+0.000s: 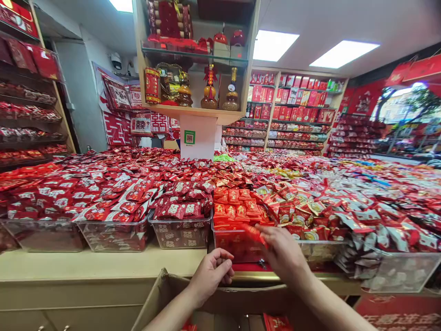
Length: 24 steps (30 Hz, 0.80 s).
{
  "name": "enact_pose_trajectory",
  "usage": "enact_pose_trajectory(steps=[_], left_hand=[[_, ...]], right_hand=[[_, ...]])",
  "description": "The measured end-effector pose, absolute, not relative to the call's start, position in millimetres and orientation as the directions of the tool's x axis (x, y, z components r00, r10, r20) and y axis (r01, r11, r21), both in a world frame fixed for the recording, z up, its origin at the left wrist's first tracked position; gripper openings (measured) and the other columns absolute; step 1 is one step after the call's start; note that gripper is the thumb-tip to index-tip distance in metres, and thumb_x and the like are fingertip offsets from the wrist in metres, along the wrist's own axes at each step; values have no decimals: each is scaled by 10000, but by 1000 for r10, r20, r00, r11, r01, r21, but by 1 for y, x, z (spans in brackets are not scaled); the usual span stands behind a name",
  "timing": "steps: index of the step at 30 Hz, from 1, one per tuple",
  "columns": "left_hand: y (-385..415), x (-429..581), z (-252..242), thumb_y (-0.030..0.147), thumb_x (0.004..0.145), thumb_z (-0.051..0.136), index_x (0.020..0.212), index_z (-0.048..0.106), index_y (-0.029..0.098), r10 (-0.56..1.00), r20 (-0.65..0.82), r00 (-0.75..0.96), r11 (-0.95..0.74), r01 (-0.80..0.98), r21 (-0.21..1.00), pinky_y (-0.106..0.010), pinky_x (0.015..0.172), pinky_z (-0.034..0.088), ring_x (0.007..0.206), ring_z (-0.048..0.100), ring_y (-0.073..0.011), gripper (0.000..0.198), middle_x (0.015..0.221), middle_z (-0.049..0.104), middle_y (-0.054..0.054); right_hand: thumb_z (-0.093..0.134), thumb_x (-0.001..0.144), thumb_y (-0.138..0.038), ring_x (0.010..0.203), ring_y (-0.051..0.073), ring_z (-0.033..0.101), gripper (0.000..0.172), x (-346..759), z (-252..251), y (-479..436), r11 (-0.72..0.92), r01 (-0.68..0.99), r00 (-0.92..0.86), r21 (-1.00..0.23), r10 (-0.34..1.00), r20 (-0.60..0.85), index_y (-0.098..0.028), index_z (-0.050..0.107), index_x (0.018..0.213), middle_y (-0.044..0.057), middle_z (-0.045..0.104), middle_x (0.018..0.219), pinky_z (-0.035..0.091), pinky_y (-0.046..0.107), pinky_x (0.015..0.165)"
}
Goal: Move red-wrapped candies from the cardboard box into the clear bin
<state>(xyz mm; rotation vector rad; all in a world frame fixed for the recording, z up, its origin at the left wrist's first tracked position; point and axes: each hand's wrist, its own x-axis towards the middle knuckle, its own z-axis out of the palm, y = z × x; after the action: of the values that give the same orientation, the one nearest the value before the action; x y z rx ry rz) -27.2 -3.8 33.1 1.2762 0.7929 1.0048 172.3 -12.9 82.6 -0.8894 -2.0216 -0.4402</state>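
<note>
My right hand (284, 250) grips a small shiny red packet (254, 233) between thumb and fingers, just in front of a clear bin (237, 246) of bright red packets (237, 207). Over the far edge of an open cardboard box (255, 296), my left hand (215, 271) has its fingers curled in; nothing shows in them. Inside the box lies at least one red packet (277, 322), partly cut off by the frame's bottom edge. Another bit of red sits in the box beside my left forearm.
Clear bins of dark red packets (184, 232) and white-and-red packets (396, 271) line the counter (103, 266). Behind them spreads a wide heap of wrapped packets. A display cabinet (196, 111) hangs over a white post (203, 142). Stocked shelves (299, 105) stand behind.
</note>
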Motion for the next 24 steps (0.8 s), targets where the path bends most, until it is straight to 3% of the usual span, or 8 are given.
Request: enact_pose_trajectory(steps=[3,6,12,19,24], left_hand=[[-5,-26,34,326,657,590,762,521,144,923,45,383,7,-133,991,-201,472,381,444,509,-78,221,551,566,19],[-6,-26,37,306,639,601,741,520,141,928,17,373,24,-105,994,-203,473,381,445,509,-79,210,542,563,20],[-5,-27,35,266,646,592,748,515,136,922,29,385,3,-82,997,-207,485,392,456,509,-74,183,556,561,16],[-3,-26,33,265,654,590,752,520,135,916,39,400,-10,-74,997,-206,494,403,469,520,-80,177,563,572,7],[-3,-27,30,271,663,587,764,522,135,905,39,423,-17,-56,998,-204,502,405,479,524,-79,182,574,577,7]], right_hand=[[432,770,-154,881,185,517,69,185,101,10,528,849,-294,-1,474,830,-175,486,808,96,585,981,369,327,746],[413,785,-168,806,186,519,87,191,112,30,349,931,-298,101,572,765,-153,498,772,90,604,883,335,304,706],[424,760,-126,710,196,488,120,187,121,40,114,938,-313,328,687,656,-158,510,682,66,589,689,260,318,668],[453,736,-101,745,221,473,145,186,126,42,125,929,-306,350,791,530,-164,544,642,89,601,657,238,348,700],[431,748,-110,887,231,445,151,196,141,34,120,943,-257,309,854,452,-161,563,693,91,598,791,237,371,765]])
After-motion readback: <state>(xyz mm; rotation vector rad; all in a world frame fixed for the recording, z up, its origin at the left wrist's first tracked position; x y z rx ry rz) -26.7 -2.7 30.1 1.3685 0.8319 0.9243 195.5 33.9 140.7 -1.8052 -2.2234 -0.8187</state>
